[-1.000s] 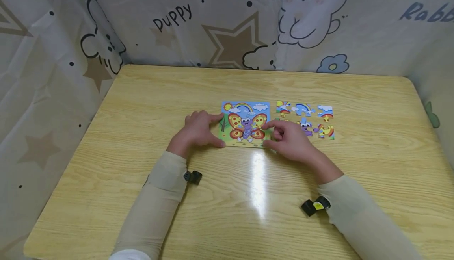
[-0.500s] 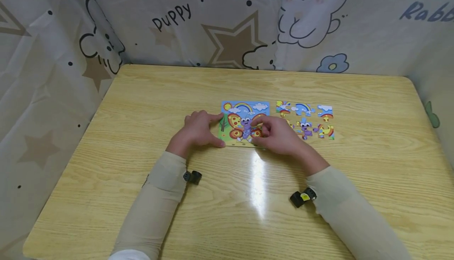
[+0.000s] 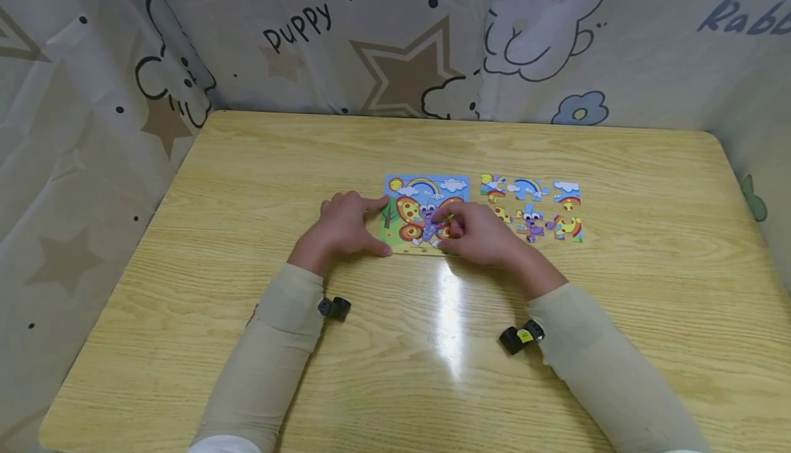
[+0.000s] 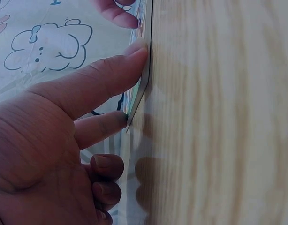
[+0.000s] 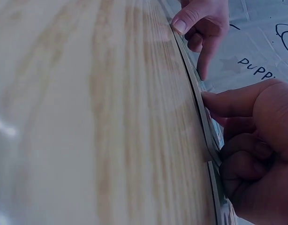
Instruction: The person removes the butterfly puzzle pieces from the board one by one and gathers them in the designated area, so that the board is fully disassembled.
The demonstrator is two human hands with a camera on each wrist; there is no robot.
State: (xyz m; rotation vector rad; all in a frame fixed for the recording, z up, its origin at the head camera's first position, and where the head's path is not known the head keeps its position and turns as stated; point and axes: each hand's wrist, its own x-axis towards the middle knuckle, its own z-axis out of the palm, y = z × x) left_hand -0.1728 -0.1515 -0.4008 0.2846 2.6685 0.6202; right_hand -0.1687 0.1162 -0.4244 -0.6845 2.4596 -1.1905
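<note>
A butterfly puzzle board [image 3: 426, 184] lies flat on the table, showing a sun, a rainbow and a purple-bodied butterfly. My left hand [image 3: 348, 228] stands at its left side, index fingertip at the left edge and thumb at the near corner. In the left wrist view its thumb [image 4: 111, 77] and index finger are stretched out to the board's edge, the other fingers bent. My right hand [image 3: 488, 237] covers the board's lower right part, thumb at the near edge and index finger over the butterfly's body. I cannot tell whether a piece is between them.
Right of the board lie several loose puzzle pieces in two rows, among them a rainbow piece [image 3: 528, 190], a cloud piece [image 3: 567, 194] and a butterfly body piece [image 3: 533, 223]. Behind the wooden table [image 3: 278, 158] hangs a printed curtain [image 3: 383, 20].
My right hand has moved left from the board's right edge to over its middle, then stays nearly still. The left hand keeps its place at the left edge.
</note>
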